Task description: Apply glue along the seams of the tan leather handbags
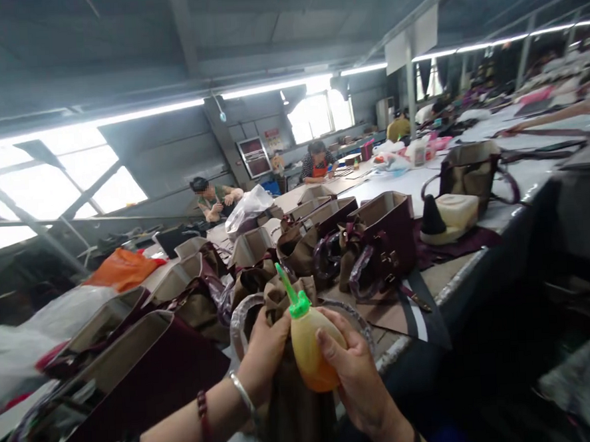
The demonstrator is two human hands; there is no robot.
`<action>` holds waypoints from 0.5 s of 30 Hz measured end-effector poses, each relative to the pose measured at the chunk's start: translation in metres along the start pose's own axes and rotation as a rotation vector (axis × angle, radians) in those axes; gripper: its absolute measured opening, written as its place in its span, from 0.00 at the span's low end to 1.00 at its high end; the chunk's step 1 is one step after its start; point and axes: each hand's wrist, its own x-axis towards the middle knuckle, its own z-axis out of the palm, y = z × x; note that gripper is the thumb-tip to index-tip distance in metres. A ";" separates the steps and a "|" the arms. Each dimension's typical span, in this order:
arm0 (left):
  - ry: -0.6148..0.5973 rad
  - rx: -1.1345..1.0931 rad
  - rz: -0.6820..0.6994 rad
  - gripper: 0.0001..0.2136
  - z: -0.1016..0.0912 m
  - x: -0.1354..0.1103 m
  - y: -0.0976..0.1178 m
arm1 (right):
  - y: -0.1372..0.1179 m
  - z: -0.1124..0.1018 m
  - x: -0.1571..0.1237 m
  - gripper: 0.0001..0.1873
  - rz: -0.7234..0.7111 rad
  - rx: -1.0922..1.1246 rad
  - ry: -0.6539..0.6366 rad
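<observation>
My right hand [351,357] is wrapped round a squeeze bottle [313,353] of yellow-orange liquid. Its green cap and thin green nozzle point up and to the left. Just left of the bottle, my left hand [265,349] is closed on the gathered brown fabric [279,295] of a bag lining, its fingertips partly hidden behind the cloth and bottle. More of this cloth hangs below my hands. Plastic-wrapped handles [241,321] curve out on both sides of the fabric.
Several dark maroon bags [388,235] stand along the table, some close on the left. A cream container [457,211] beside a black cone [430,216] sits near the right edge. An orange bag [122,268] lies at left. A co-worker [316,161] leans over the far table.
</observation>
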 end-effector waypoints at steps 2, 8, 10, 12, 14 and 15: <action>-0.056 0.108 0.094 0.37 -0.003 0.010 -0.008 | 0.002 -0.005 0.004 0.26 0.019 0.055 0.027; -0.482 0.567 0.293 0.33 -0.026 0.030 -0.013 | 0.004 -0.011 0.018 0.26 0.012 0.240 0.035; -0.702 0.670 0.277 0.33 -0.036 0.033 -0.008 | 0.006 -0.015 0.024 0.28 0.020 0.273 0.020; -0.876 0.707 0.285 0.38 -0.046 0.038 -0.005 | 0.010 -0.020 0.029 0.31 0.018 0.265 0.016; -0.972 0.726 0.319 0.42 -0.051 0.047 -0.008 | 0.014 -0.027 0.033 0.31 0.004 0.233 0.018; -0.991 0.740 0.335 0.43 -0.052 0.054 -0.011 | 0.016 -0.030 0.035 0.31 -0.004 0.214 0.020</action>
